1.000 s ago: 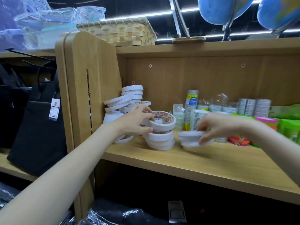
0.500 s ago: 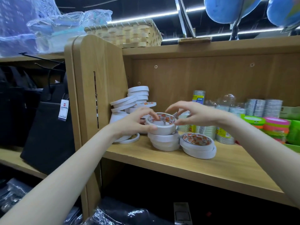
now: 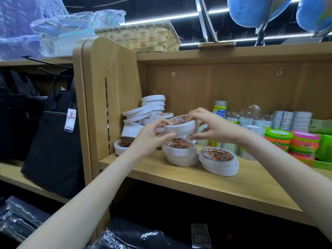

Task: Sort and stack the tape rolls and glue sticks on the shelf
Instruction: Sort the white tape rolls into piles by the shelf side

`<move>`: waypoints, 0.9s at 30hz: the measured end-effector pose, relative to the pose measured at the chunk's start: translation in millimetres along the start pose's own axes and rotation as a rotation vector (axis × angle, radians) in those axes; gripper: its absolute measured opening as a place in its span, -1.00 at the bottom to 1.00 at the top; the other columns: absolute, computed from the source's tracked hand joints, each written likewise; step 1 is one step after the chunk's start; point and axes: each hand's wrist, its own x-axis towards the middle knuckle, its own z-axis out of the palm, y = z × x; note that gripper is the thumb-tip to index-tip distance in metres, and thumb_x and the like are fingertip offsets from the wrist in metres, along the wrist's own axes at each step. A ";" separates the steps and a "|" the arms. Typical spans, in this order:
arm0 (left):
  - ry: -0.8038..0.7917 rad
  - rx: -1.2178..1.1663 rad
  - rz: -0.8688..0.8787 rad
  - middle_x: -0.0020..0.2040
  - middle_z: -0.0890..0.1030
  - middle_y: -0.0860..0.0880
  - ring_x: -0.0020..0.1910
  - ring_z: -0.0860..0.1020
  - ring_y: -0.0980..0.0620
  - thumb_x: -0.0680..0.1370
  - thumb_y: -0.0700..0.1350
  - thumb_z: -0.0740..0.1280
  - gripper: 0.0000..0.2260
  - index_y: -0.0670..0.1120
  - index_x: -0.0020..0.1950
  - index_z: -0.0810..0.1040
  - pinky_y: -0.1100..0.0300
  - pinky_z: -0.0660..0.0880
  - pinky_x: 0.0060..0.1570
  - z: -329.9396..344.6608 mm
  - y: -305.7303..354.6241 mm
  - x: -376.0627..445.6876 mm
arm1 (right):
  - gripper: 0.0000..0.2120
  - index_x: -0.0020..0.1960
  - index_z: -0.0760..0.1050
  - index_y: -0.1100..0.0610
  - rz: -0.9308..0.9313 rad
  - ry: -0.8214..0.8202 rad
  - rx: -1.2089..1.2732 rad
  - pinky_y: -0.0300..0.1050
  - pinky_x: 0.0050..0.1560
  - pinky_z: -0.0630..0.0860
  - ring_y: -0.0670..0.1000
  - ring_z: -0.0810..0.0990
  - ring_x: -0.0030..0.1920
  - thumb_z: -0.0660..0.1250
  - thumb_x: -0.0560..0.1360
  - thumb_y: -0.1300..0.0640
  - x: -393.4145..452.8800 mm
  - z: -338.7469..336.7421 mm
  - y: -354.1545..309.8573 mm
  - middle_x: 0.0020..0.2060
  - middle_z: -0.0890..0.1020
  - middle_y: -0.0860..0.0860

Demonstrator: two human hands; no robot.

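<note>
- Your left hand and right hand meet at mid-frame, both curled round one white tape roll, left from its left edge, right from its right edge
- That roll is tilted, its printed core facing up and away, and it sits just above a short stack of the same rolls on the shelf; whether it touches the stack you cannot tell
- Just right of the stack, two more rolls lie flat, one on the other, printed core up
- Left of your hands, against the side panel, a leaning pile of white rolls slumps in the corner, with one loose roll flat at its foot
- Behind your right hand stand clear tape rolls in rows; glue sticks are not clear enough to pick out
- At the right edge of the frame, neon rolls in green, orange and pink are piled up
- Upper middle: a wicker basket on top of the unit
- Left of the frame: a black bag with a hang tag
</note>
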 end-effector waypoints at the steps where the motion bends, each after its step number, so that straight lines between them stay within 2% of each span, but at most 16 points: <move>1: -0.007 -0.022 -0.004 -0.05 0.55 0.06 -0.22 0.60 0.24 0.49 -0.23 0.37 -0.86 -0.02 -0.06 0.47 0.32 0.53 -0.19 2.4 4.8 1.7 | -0.65 0.15 0.47 0.10 -0.042 0.110 0.004 -0.32 -0.08 0.50 -0.13 0.45 0.09 0.45 0.39 0.22 -2.8 -2.1 -0.8 0.14 0.37 0.00; 2: -0.021 -0.026 -0.009 -0.05 0.56 0.06 -0.23 0.60 0.25 0.50 -0.22 0.36 -0.88 -0.04 -0.04 0.46 0.30 0.54 -0.19 4.6 9.6 3.3 | -0.63 0.16 0.48 0.11 -0.078 0.222 -0.020 -0.32 -0.12 0.51 -0.18 0.44 0.06 0.44 0.38 0.26 -6.2 -3.2 -0.1 0.13 0.36 0.00; 4: -0.042 0.003 -0.011 0.00 0.56 0.04 -0.20 0.60 0.28 0.51 -0.17 0.36 -0.88 -0.04 0.00 0.47 0.31 0.53 -0.15 7.0 15.9 6.6 | -0.66 0.13 0.52 0.16 -0.094 0.385 -0.088 -0.20 -0.13 0.54 -0.10 0.52 -0.08 0.42 0.37 0.33 -13.7 -5.2 3.7 0.07 0.45 0.03; 6: -0.050 0.036 -0.019 0.06 0.56 0.01 -0.17 0.60 0.30 0.50 -0.14 0.37 -0.86 0.00 0.02 0.49 0.36 0.52 -0.12 8.5 19.1 8.0 | -0.68 0.13 0.54 0.19 -0.070 0.429 -0.132 -0.01 -0.09 0.57 0.04 0.61 -0.20 0.41 0.39 0.33 -22.9 -5.9 7.9 0.00 0.58 0.05; 8: -0.060 0.038 -0.035 0.03 0.57 0.03 -0.16 0.59 0.30 0.51 -0.13 0.37 -0.86 -0.02 0.04 0.50 0.43 0.51 -0.16 11.2 21.0 7.4 | -0.65 0.18 0.54 0.21 -0.080 0.464 -0.188 0.06 -0.09 0.58 0.10 0.64 -0.24 0.41 0.40 0.32 -31.8 -4.9 13.0 -0.07 0.65 0.07; 10: -0.069 0.016 -0.054 -0.02 0.60 0.04 -0.08 0.58 0.24 0.50 -0.12 0.38 -0.86 -0.05 0.04 0.51 0.42 0.49 -0.18 16.5 22.1 6.2 | -0.62 0.23 0.52 0.22 -0.100 0.529 -0.256 0.03 -0.14 0.60 0.11 0.66 -0.26 0.38 0.41 0.31 -39.4 -4.0 15.3 -0.17 0.68 0.11; 12: -0.083 -0.017 -0.095 -0.02 0.64 -0.03 0.01 0.59 0.08 0.49 -0.07 0.39 -0.84 -0.05 0.04 0.53 0.29 0.52 -0.08 22.0 22.9 5.2 | -0.63 0.25 0.50 0.22 -0.098 0.583 -0.301 -0.02 -0.23 0.59 0.12 0.64 -0.32 0.33 0.44 0.26 -44.9 -3.5 13.7 -0.21 0.68 0.12; 15: -0.127 -0.087 -0.158 0.00 0.65 -0.13 0.06 0.61 -0.09 0.47 -0.05 0.42 -0.82 -0.04 0.04 0.55 -0.01 0.51 0.17 28.6 27.3 4.0 | -0.65 0.15 0.56 0.20 -0.068 0.659 -0.484 -0.10 -0.48 0.52 0.09 0.60 -0.46 0.19 0.44 0.13 -50.6 -3.3 11.2 -0.33 0.68 0.06; 18: -0.114 -0.144 -0.175 0.04 0.63 -0.21 0.09 0.60 -0.12 0.49 -0.07 0.40 -0.84 -0.08 0.02 0.54 0.01 0.52 0.17 28.7 31.4 3.5 | -0.68 0.00 0.62 0.22 -0.026 0.780 -0.604 -0.14 -0.54 0.50 0.12 0.62 -0.46 0.18 0.38 0.16 -56.2 -8.5 16.2 -0.35 0.67 0.08; 20: -0.046 -0.146 -0.189 0.00 0.64 -0.19 0.07 0.61 -0.09 0.49 -0.08 0.39 -0.89 -0.06 -0.04 0.53 0.09 0.55 0.10 22.2 30.7 2.7 | -0.70 -0.03 0.62 0.26 -0.035 0.782 -0.597 -0.09 -0.47 0.56 0.16 0.65 -0.39 0.20 0.35 0.20 -62.9 -14.5 22.9 -0.27 0.69 0.14; 21: -0.012 -0.064 -0.176 -0.04 0.64 -0.13 0.01 0.62 -0.06 0.48 -0.08 0.39 -0.91 -0.04 -0.06 0.53 0.14 0.55 0.03 16.6 28.3 2.3 | -0.71 -0.03 0.62 0.27 -0.043 0.754 -0.597 -0.07 -0.45 0.57 0.17 0.66 -0.37 0.21 0.36 0.20 -66.9 -16.0 25.7 -0.25 0.69 0.15; 24: 0.021 0.186 -0.137 -0.09 0.62 -0.04 -0.07 0.61 0.01 0.47 -0.10 0.41 -0.88 -0.01 -0.05 0.51 0.19 0.50 -0.07 -0.2 17.7 1.9 | -0.70 -0.14 0.59 0.27 0.009 0.687 -0.629 -0.09 -0.57 0.50 0.18 0.58 -0.50 0.13 0.40 0.15 -75.7 -14.8 33.4 -0.43 0.63 0.13; 27: -0.027 0.353 -0.141 -0.03 0.60 -0.02 -0.01 0.57 0.05 0.48 -0.09 0.41 -0.86 0.04 -0.03 0.49 0.21 0.48 -0.04 -4.3 10.5 1.9 | -0.85 -0.17 0.54 0.27 0.092 0.658 -0.686 -0.16 -0.61 0.38 0.19 0.47 -0.61 0.21 0.37 0.27 -74.9 -14.5 33.9 -0.57 0.51 0.11</move>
